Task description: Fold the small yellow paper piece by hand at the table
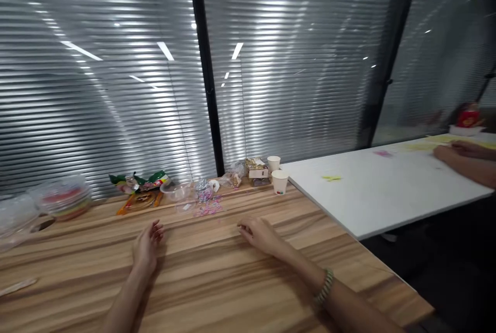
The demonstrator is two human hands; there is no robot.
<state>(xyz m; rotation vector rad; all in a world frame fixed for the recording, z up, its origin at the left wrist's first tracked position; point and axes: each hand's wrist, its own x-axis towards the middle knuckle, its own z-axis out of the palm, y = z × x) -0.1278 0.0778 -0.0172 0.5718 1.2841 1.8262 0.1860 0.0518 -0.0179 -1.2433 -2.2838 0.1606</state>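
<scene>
A scatter of small pink and purple beads (208, 210) lies on the wooden table (217, 281), just beyond the two hands and between them, beside a clear plastic container (176, 191) and a crumpled bit of clear wrapping (201, 187). The left hand (147, 244) rests on the wood with its fingers loosely curled and holds nothing. The right hand (260, 233) lies palm down, fingertips bent toward the tabletop as if pinching; whether something tiny sits under them cannot be told. A beaded bracelet (324, 286) circles the right wrist.

Farther back along the blinds stand two white paper cups (279, 181), a small box (258, 171), a green snack wrapper (139, 181) and, far left, a stack of coloured plates in clear plastic (64, 199). A flat wooden stick (17, 286) lies at the left edge. To the right a white table (372, 193) adjoins the wooden one, and another person's hands (455, 151) rest on it beside yellow paper.
</scene>
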